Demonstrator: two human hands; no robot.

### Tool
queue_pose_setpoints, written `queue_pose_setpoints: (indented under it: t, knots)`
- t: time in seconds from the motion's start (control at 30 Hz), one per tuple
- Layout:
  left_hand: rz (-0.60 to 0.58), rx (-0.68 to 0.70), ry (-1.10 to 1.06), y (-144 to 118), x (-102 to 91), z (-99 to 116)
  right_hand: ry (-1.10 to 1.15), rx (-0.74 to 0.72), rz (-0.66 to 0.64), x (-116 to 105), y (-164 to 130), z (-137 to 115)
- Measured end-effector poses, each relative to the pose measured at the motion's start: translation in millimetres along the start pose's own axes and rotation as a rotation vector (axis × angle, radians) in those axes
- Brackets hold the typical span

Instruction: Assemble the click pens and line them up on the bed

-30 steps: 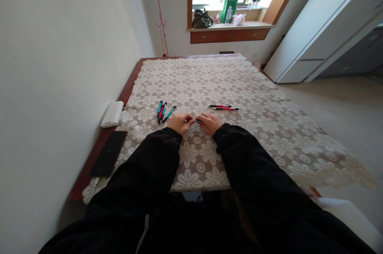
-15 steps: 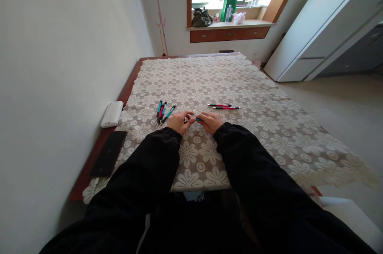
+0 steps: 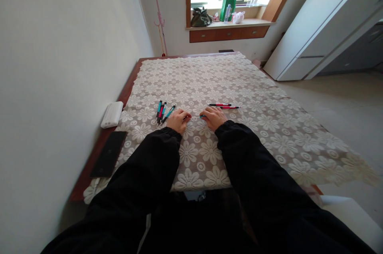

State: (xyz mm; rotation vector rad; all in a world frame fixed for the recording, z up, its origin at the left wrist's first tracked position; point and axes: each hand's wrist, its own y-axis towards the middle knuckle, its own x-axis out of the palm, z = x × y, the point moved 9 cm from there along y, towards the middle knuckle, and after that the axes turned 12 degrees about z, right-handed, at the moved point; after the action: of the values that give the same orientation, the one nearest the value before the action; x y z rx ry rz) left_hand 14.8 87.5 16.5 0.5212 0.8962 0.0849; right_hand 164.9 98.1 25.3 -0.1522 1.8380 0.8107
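Note:
Over the near part of the patterned tablecloth (image 3: pixel 194 82), both hands work on one pen with a blue barrel. My right hand (image 3: pixel 214 117) is closed around the blue barrel (image 3: pixel 202 116), which shows only at the fingertips. My left hand (image 3: pixel 178 120) pinches the pen's other end, mostly hidden by the fingers. A thin white rod (image 3: pixel 195 117) spans the gap between the hands. Left of my left hand lie several blue and red pens (image 3: pixel 162 112) with black ends. Beyond my right hand are two red-and-black pens (image 3: pixel 229 107), lying side by side.
A white power bank (image 3: pixel 111 114) and a dark phone (image 3: pixel 108 154) with a cable lie along the table's left edge, by the wall. The window sill (image 3: pixel 215 25) holds bags and a bottle. A white refrigerator (image 3: pixel 311 30) stands at the right.
My hands have drawn apart, the right one shifting rightward. The thin white rod now shows between them, where the fingertips were nearly touching before.

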Motion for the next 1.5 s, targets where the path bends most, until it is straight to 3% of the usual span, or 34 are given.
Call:
queue_pose_setpoints:
  t: [0.17,0.43,0.63,0.93,1.13,1.27,1.5]
  knots:
    - [0.024,-0.072,-0.002,1.1,-4.6,-6.0,-0.029,0.081,0.057,-8.7,0.8,18.3]
    - [-0.019,-0.026,-0.015,0.1,2.7,-5.5,0.129,-0.207,0.022,0.6,-4.2,-17.7]
    - [-0.004,-0.039,-0.028,-0.5,1.3,-5.5,0.153,-0.228,0.067,-1.7,-4.5,-17.8]
    - [0.037,-0.031,-0.086,0.0,0.6,-6.9,0.133,-0.159,0.023,-1.3,-4.8,-11.9]
    - [0.065,0.014,-0.180,-0.9,-4.6,3.3,0.126,-0.090,0.149,-10.4,-1.4,-8.3]
    - [0.036,0.060,-0.237,-1.9,-3.5,11.3,0.116,-0.072,0.145,-11.0,-0.4,-6.1]
    - [0.025,0.042,-0.178,-0.2,-0.4,5.9,0.038,0.079,0.146,-6.8,0.1,25.9]
